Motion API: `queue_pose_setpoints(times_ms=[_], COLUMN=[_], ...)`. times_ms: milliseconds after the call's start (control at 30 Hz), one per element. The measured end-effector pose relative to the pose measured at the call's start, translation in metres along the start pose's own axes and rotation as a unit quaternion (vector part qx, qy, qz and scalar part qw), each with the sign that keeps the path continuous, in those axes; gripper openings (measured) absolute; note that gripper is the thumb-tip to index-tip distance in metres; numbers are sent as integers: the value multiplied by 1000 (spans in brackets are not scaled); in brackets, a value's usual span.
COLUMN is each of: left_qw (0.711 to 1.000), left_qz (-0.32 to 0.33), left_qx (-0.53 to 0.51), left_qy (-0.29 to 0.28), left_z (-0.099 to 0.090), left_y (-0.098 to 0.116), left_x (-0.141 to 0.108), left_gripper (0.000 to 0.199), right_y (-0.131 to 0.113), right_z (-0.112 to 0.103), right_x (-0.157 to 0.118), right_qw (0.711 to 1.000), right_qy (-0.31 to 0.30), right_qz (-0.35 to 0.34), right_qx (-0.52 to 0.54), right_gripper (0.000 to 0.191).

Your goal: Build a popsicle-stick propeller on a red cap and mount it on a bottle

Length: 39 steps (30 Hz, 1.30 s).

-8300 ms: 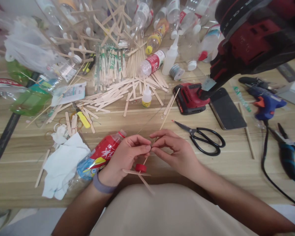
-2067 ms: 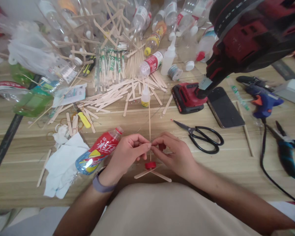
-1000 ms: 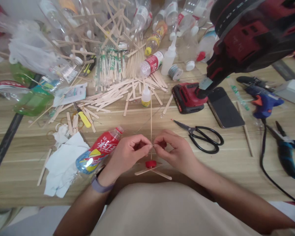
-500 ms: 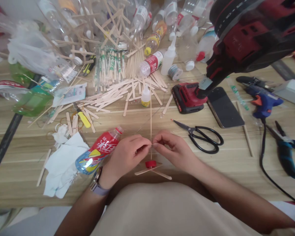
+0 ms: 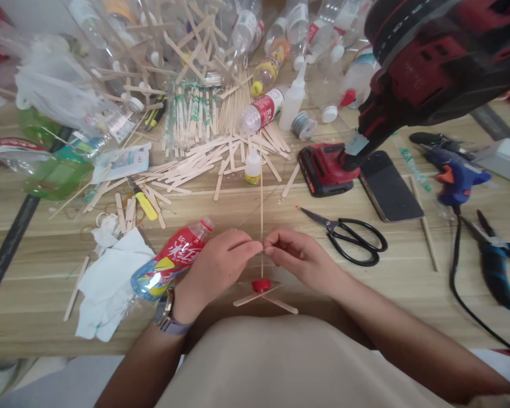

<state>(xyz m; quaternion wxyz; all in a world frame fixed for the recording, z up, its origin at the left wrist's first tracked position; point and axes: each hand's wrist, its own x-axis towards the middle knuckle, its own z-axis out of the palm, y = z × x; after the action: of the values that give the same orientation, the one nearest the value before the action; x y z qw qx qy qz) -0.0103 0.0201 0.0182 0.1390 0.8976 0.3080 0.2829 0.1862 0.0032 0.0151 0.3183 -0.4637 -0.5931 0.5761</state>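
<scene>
A thin wooden stick (image 5: pixel 262 204) stands between my hands, its lower end in a red bottle cap (image 5: pixel 261 285). Two crossed flat wooden sticks (image 5: pixel 283 300) lie under the cap. At the stick, my left hand (image 5: pixel 225 255) is closed in a pinch. A fine wire (image 5: pixel 250 212) runs down to that hand from the spool side. My right hand (image 5: pixel 300 255) pinches against the stick from the other side, thumb and forefinger together; what sits between those fingertips is too small to make out. Beside my left wrist lies a bottle with a red and blue label (image 5: pixel 172 258).
Black scissors (image 5: pixel 352 238) lie right of my hands, with a phone (image 5: pixel 391 187) and a red power tool (image 5: pixel 327 167) beyond. A small glue bottle (image 5: pixel 252 169), loose craft sticks (image 5: pixel 187 167) and a wire spool (image 5: pixel 303 125) are ahead. White paper (image 5: pixel 106 283) lies left.
The fingertips of both hands have shifted slightly at the stick, and the left fingers now curl more. The stick and cap stay in nearly the same place.
</scene>
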Motion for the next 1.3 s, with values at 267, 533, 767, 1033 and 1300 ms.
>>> queue_pose_setpoints(times_ms=[267, 533, 767, 1033, 1300], left_qw=[999, 994, 980, 959, 930], left_qz=[-18, -100, -170, -228, -283], left_qx=[43, -42, -99, -156, -220], left_qy=[-25, -30, -33, -64, -81], left_z=[5, 6, 3, -2, -5], left_y=[6, 12, 16, 16, 14], left_x=[0, 1, 3, 6, 7], left_gripper=[23, 15, 14, 12, 12], right_y=[-2, 4, 4, 4, 4], right_z=[4, 6, 6, 6, 5], right_x=[-1, -5, -6, -6, -6], right_qw=[990, 966, 947, 935, 934], right_qy=[64, 89, 91, 92, 81], right_qz=[-54, -139, -169, -188, -196], right_qx=[-115, -198, -256, -285, -288], right_gripper=[13, 13, 14, 13, 13])
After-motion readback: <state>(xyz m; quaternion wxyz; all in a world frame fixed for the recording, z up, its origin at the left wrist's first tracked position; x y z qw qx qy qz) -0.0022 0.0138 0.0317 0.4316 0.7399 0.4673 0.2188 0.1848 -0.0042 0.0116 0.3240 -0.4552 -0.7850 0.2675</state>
